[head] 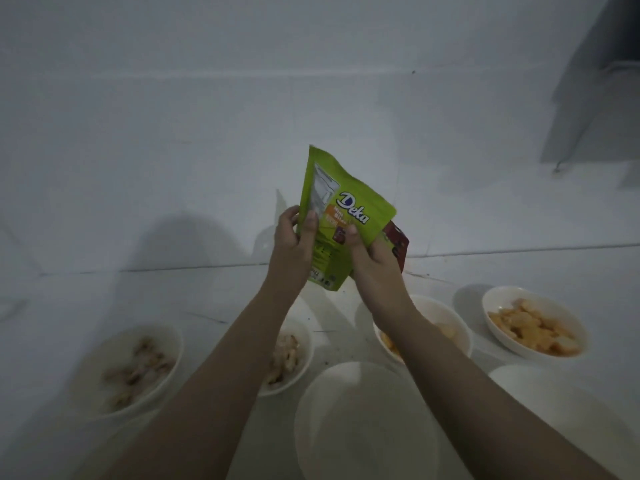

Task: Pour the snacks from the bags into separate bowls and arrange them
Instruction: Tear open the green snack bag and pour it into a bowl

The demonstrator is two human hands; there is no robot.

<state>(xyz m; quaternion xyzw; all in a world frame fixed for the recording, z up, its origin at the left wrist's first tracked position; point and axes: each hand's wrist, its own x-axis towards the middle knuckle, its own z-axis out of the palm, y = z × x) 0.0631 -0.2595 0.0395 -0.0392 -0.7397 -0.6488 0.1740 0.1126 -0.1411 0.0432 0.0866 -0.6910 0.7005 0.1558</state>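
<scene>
**Green snack bag held up over the bowls**

Green snack bag is up in the air, above the white floor, in front of the white wall. It stands almost upright and leans a little. The person holds it with 2 hands. The left hand pinches its left edge, with the thumb on the front. The right hand grips its lower right side, thumb on the front too. Behind that hand a dark red bag peeks out. I cannot tell if the right hand holds it as well.

The green bag looks light and thin. It looks crinkly and a bit shiny, so it may slip. It bends easily, and the snacks inside may break if squeezed hard. I think the best place to hold it is by the side edges and the bottom, so the top can tip down. I cannot see if the top is open.

Below, I count 5 white bowls. The far left bowl has pale brown snacks. The next bowl has pale snacks too, partly hidden by an arm. The bowl under the right arm has a few yellow bits. The far right bowl has orange and yellow crackers. The big front bowl looks empty. It sits right under the arms, so I think the green bag's snacks go there.
</scene>
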